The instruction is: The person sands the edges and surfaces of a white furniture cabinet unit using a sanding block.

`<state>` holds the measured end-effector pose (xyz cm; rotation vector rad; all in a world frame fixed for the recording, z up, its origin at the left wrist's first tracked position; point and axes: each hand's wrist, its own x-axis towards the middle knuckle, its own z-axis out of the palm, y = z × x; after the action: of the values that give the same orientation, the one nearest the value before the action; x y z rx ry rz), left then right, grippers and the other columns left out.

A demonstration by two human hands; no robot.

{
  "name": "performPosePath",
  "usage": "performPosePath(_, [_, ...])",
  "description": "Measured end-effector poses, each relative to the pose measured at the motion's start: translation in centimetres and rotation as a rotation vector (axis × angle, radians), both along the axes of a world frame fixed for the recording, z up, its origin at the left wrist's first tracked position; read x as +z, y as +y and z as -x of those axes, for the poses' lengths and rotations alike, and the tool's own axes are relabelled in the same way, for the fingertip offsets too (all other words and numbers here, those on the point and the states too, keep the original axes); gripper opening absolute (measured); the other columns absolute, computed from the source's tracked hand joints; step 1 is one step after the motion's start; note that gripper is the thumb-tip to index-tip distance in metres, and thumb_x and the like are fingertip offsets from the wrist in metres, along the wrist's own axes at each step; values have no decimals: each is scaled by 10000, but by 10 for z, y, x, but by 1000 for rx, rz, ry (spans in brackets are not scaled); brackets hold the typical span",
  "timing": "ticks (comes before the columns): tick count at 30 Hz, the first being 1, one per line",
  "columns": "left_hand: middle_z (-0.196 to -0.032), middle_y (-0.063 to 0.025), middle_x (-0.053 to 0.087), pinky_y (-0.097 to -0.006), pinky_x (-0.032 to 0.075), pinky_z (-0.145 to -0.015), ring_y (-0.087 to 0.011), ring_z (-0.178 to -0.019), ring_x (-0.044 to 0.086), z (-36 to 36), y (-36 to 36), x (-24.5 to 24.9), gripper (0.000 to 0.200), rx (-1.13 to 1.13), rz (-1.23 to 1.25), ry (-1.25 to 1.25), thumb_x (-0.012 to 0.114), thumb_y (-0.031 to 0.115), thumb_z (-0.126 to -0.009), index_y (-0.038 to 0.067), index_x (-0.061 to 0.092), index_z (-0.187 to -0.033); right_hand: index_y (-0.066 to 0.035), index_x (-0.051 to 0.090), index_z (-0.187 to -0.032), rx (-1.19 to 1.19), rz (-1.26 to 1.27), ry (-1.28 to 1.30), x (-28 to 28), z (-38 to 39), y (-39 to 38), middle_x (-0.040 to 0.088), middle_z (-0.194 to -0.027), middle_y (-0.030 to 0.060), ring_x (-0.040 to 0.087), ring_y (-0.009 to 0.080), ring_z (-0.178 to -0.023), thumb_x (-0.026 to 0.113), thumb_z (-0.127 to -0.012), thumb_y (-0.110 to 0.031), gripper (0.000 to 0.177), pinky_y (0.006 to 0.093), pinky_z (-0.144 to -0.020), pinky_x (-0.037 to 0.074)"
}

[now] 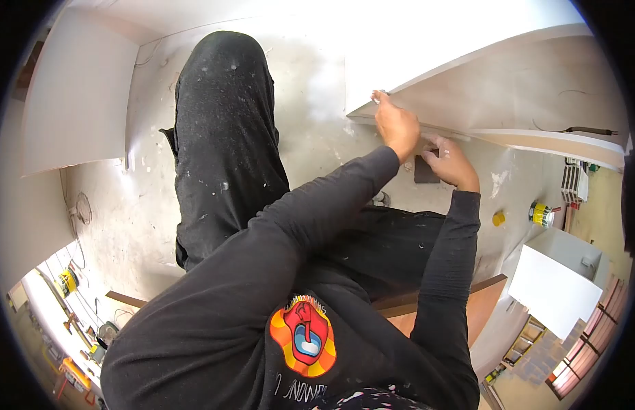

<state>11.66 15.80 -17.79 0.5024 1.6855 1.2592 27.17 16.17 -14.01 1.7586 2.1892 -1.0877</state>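
My left hand reaches across to the edge of a white cabinet panel. Its fingers are closed in a pinch at that edge; whatever is between the fingertips is too small to make out. Just beside it, my right hand is at the lower edge of the cabinet, with thumb and curved fingers apart and nothing visible in them. A dark square piece that looks like a sanding sheet or pad lies on the floor next to the right hand, partly covered by it.
My dusty black trouser leg is stretched over the stained floor. Another white panel stands on the left. A yellow tub, a yellow lid and a white box are on the right. Behind me lies a brown board.
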Motion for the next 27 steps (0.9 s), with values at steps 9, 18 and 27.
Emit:
performPosePath(9, [-939,-404,641,-474,529,-857,-508,-928,671,-5,-12,75,588,-41,-203,-50,461,-74,-865,-251,315,-1407,35,612,-1301,-45,-228,334,19,9,12,723,-1128,229,707,277,-1025,606,-893,-84,425,356,-904,524])
performPosePath(18, [-1074,-203,711,-364,578,-763,-248,-872,717,-11,-45,50,456,-168,-557,-62,526,22,-966,-80,501,-1410,37,439,-1489,-239,49,1162,17,15,-10,612,-1349,144,593,221,-1182,374,-1092,-504,675,355,-1081,409])
performPosePath(27, [-1646,-241,272,-354,418,-1106,-287,-1391,476,23,-53,8,722,-560,-625,-226,549,-59,-802,-64,407,-1509,-1,545,-1410,-369,-81,963,20,51,-31,638,-1258,55,591,141,-1098,508,-1081,-384,506,297,-975,463])
